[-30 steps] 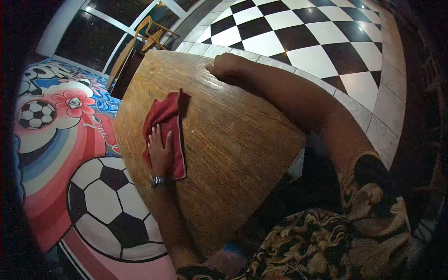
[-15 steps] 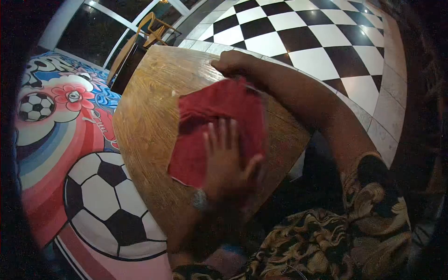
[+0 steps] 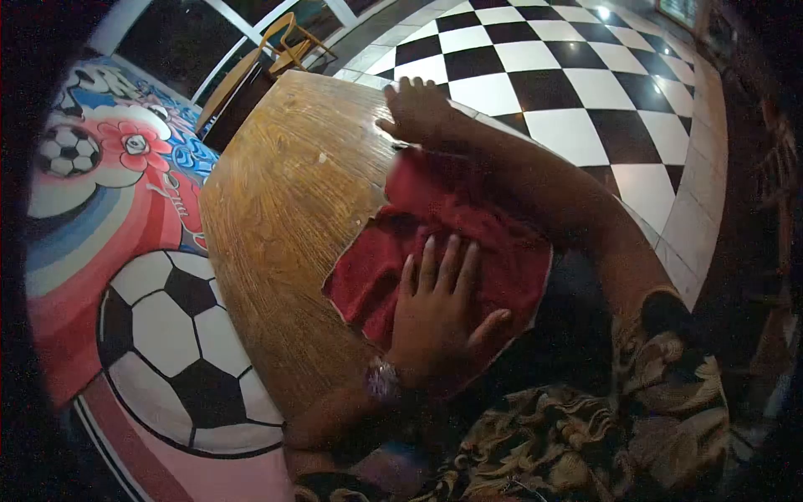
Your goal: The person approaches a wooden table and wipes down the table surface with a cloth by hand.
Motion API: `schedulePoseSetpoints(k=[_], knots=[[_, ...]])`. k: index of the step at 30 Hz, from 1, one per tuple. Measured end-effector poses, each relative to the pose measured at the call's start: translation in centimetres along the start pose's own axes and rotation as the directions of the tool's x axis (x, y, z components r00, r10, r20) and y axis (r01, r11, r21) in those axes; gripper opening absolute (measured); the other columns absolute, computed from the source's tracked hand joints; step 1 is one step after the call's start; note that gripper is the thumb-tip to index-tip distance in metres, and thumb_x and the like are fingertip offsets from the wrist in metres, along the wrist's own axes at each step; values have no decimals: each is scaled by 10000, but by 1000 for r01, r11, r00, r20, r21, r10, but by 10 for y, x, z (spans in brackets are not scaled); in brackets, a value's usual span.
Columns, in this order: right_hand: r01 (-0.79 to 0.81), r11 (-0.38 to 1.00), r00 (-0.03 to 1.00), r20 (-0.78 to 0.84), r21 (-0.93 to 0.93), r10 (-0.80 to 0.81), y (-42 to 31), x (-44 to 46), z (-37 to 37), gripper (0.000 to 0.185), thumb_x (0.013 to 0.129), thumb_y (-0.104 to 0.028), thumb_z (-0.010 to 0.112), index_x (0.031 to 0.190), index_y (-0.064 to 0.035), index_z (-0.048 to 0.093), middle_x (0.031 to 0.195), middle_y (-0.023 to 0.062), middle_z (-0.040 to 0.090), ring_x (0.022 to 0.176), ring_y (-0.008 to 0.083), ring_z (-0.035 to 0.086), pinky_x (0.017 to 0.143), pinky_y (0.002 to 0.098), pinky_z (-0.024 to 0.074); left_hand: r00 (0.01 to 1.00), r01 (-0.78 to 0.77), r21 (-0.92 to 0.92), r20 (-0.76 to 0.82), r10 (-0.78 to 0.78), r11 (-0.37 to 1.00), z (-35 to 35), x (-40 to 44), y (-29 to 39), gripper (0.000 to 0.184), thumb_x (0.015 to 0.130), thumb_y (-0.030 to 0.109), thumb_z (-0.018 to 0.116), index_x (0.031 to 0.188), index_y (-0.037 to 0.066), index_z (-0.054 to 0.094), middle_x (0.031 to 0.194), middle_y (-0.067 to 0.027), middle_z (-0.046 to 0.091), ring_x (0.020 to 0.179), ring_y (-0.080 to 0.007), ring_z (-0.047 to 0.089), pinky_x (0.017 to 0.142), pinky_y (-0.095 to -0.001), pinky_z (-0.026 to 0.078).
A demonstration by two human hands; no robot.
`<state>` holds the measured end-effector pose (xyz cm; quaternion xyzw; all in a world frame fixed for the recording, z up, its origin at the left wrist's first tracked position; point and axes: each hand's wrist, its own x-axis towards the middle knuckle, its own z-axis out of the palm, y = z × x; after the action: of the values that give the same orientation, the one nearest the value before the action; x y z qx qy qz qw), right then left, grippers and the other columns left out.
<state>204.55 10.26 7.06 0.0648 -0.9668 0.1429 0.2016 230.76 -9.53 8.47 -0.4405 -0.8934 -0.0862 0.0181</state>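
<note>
A crumpled red cloth (image 3: 510, 268) lies on the wooden table (image 3: 284, 192), over its near right part. My left hand (image 3: 439, 309) rests flat on the cloth with fingers stretched out and thumb apart, a watch (image 3: 382, 379) on its wrist. At the table's far right edge is my right hand (image 3: 416, 113), fingers apart and holding nothing. Its forearm passes over the right side of the cloth and hides part of it. A bit of the cloth near that hand is bunched up.
A painted wall (image 3: 159, 209) with footballs and a flower runs along the left side. Beyond the table's far end stand a wooden chair (image 3: 293, 46) and another round-topped table (image 3: 230, 88). A black-and-white checkered floor (image 3: 544, 84) spreads out at the upper right.
My left hand and the cloth have moved toward the right and nearer edge of the table. The cloth is more rumpled. My right hand has loosened from the table edge and spread its fingers.
</note>
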Motion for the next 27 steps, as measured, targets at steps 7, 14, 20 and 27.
schedulePoseSetpoints(k=[7,14,20,27], knots=[[8,580,410,526,815,-745,-96,-42,-65,492,1068,-478,671,1252,-24,726,1084,166,798,929,287,788,812,439,641,992,105,217,-91,-87,971,-18,-41,58,766,1005,524,638,1477,-75,563,1364,-302,656,1337,-445,610,1222,-660,366],[623,481,404,274,617,-873,-119,-88,-46,598,1079,-542,589,1374,-25,643,1347,203,618,1214,348,578,1020,504,457,695,-707,-124,64,717,696,63,-97,88,565,993,481,690,1368,58,694,1241,-158,743,1153,-302,698,1064,-480,538],[506,829,789,262,237,-556,-41,-22,-24,694,1089,-596,520,1479,-25,572,1572,234,464,1458,401,399,1199,560,299,661,-298,-567,457,595,768,89,-100,62,413,1018,369,656,1233,20,710,1165,-168,742,1071,-304,704,963,-490,545],[440,897,830,357,54,-428,-73,-49,16,1009,996,-794,514,1708,-114,298,1772,281,205,1627,578,106,1301,689,134,796,-293,-569,299,526,768,112,-84,63,286,1048,238,616,1075,-24,728,1075,-180,740,974,-306,711,846,-501,552]])
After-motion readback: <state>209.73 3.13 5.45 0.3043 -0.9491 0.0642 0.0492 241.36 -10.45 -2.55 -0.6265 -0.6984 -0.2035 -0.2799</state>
